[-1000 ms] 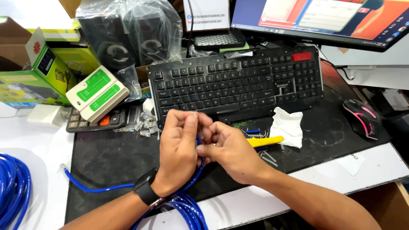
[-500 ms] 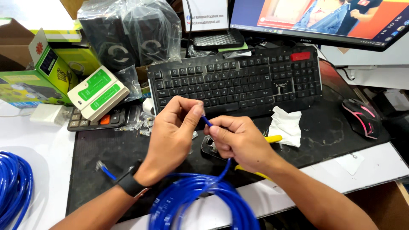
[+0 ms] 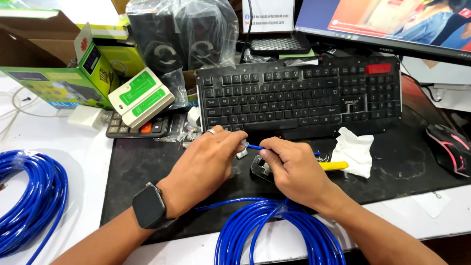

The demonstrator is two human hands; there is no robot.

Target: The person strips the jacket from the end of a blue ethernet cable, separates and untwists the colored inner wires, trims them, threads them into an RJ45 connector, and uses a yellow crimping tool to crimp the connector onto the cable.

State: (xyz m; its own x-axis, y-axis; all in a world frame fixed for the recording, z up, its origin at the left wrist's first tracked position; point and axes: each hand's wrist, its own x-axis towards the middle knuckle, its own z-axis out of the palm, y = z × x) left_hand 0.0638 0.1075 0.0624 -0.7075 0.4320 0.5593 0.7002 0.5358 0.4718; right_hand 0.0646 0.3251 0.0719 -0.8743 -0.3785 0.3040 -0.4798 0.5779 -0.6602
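Note:
My left hand (image 3: 208,159), with a ring and a black smartwatch (image 3: 148,206) on its wrist, pinches a small clear plug (image 3: 244,145) at the tip of a blue cable end (image 3: 255,146). My right hand (image 3: 294,169) grips that same cable end just behind the tip. The blue cable runs down into a coil (image 3: 274,230) at the front edge of the black desk mat (image 3: 147,167). Under my right hand lies a black crimping tool with a yellow handle (image 3: 333,166).
A black keyboard (image 3: 299,93) lies behind my hands. A white tissue (image 3: 355,149) and a black-pink mouse (image 3: 451,147) are at right. A green-white cable tester (image 3: 141,97), calculator (image 3: 137,128), green boxes (image 3: 54,83) and a second blue coil (image 3: 27,196) are at left. A monitor (image 3: 392,22) stands behind.
My hands moved down and apart a little, with the cable end now held between them. The blue coil has been pulled nearer, below my hands.

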